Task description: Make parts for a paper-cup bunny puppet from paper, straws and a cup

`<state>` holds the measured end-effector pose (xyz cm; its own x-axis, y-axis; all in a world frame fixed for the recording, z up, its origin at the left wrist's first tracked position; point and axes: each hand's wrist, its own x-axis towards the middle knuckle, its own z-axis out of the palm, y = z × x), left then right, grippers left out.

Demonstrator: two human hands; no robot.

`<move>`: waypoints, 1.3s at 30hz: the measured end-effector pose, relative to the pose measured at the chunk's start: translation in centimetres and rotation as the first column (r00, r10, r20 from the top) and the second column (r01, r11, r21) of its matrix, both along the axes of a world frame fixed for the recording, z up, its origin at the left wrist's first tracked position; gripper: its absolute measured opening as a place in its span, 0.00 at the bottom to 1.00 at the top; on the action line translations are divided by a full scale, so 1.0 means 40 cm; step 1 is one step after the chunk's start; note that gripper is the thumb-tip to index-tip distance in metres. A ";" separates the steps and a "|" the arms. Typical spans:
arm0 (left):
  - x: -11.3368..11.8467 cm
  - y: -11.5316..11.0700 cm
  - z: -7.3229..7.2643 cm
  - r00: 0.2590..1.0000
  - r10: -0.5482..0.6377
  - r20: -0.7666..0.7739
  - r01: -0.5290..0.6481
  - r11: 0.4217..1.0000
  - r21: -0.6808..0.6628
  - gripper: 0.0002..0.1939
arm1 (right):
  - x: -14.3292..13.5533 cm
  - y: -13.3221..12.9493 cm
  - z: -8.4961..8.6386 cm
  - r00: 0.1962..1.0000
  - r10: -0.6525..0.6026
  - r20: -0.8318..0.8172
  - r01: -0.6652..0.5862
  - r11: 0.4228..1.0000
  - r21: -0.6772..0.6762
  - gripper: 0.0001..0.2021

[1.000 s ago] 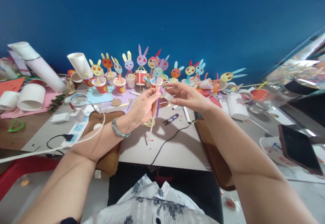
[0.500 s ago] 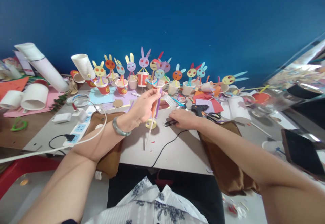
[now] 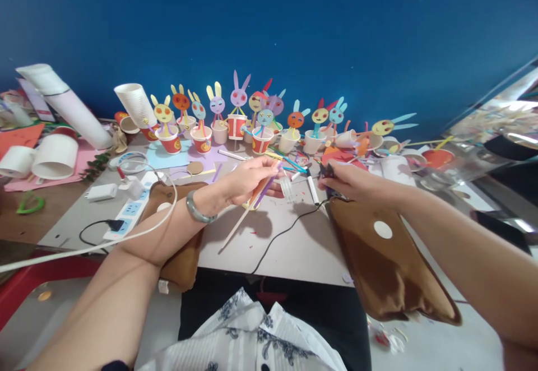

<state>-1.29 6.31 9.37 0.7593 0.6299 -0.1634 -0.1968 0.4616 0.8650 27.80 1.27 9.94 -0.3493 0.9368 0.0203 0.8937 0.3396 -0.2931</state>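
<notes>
My left hand [image 3: 254,180] is closed in a pinch around a thin wooden stick [image 3: 235,231] and paper strips, an orange one and a purple strip [image 3: 266,190]. The stick slants down toward the table's front. Part of a yellow paper piece [image 3: 252,205] shows beneath this hand. My right hand [image 3: 353,180] is wrapped around a black glue gun [image 3: 325,174], mostly hidden by the fingers, with a black cord [image 3: 286,232] trailing from it. Between the hands are a clear plastic piece [image 3: 288,189] and a black-and-white marker [image 3: 312,188].
Paper rabbits in cups, such as a red-and-white cup [image 3: 169,141], line the blue wall. At left is a power strip [image 3: 131,209] with a white cable. Brown cushions flank the work area, the right cushion [image 3: 390,264] below my forearm. A tall white roll [image 3: 67,107] leans at far left.
My right hand has moved right from the table's middle, off a dark pronged object, and has taken hold of the glue gun. The stick in my left hand has tilted flatter, its lower end swinging left.
</notes>
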 end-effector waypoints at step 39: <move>-0.011 -0.038 0.005 0.925 -0.380 -0.016 0.380 0.923 0.064 0.13 | -0.138 -0.085 0.138 0.985 0.034 -0.167 -0.083 0.952 -0.294 0.25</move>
<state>-1.71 4.78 9.59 0.9434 0.3033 -0.1344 -0.0150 0.4440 0.8959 22.27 -2.12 15.46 -0.4185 0.8863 -0.1984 0.8089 0.2645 -0.5250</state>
